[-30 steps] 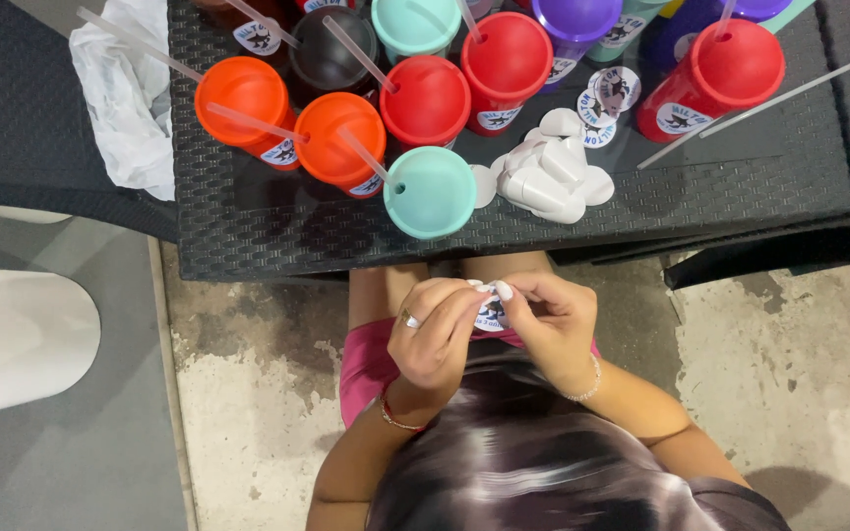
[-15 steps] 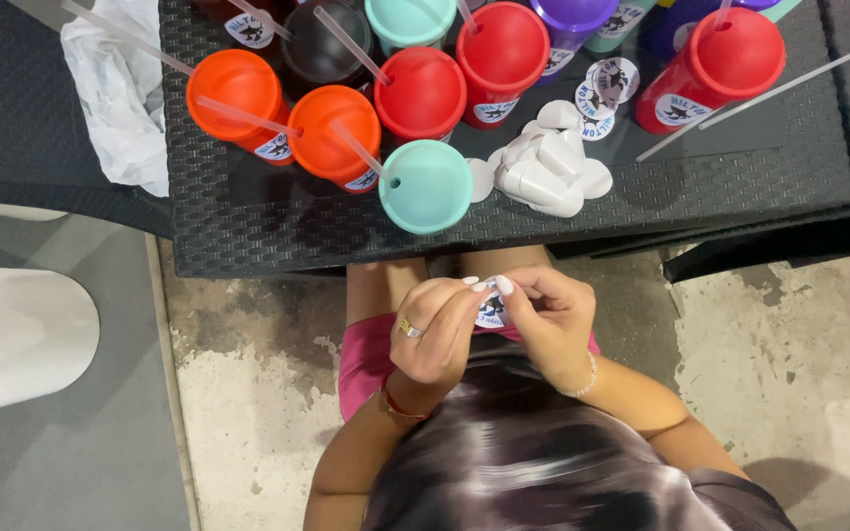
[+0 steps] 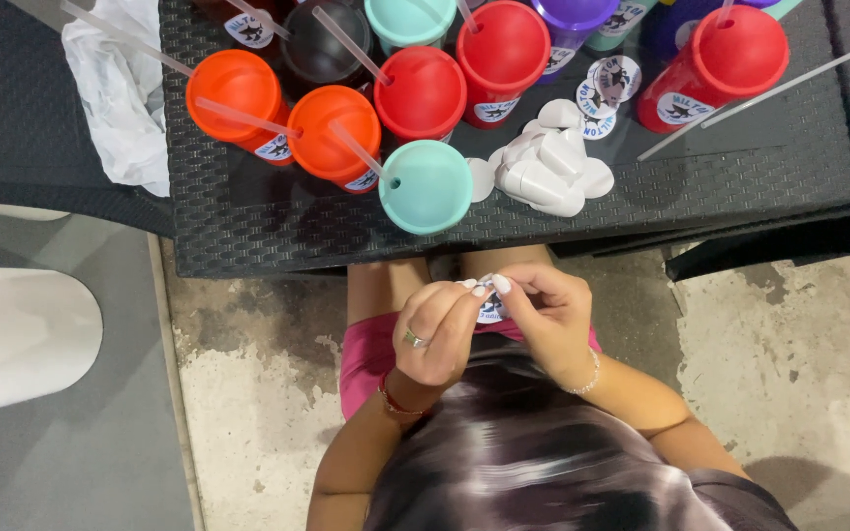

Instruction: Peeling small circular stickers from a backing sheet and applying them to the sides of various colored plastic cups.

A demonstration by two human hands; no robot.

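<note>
My left hand (image 3: 435, 334) and my right hand (image 3: 548, 315) meet over my lap, just below the table's front edge. Both pinch a small round white sticker (image 3: 490, 310) with a dark print between the fingertips. A ring sits on my left hand, a bracelet on each wrist. On the table above stands a teal lidded cup (image 3: 427, 185) with a clear straw, nearest to my hands. Beside it lies a heap of white peeled backings (image 3: 545, 167), with loose round stickers (image 3: 614, 81) behind it.
On the dark woven table (image 3: 248, 226) stand several lidded cups with straws: orange (image 3: 238, 93), red (image 3: 504, 47), purple, teal, and a red one (image 3: 730, 59) at right. A white plastic bag (image 3: 125, 98) lies at left. A white object (image 3: 17, 344) sits on the concrete floor.
My hands stay together on the sticker, with small finger movements. The view has shifted slightly, so the table sits a little lower and to the left.
</note>
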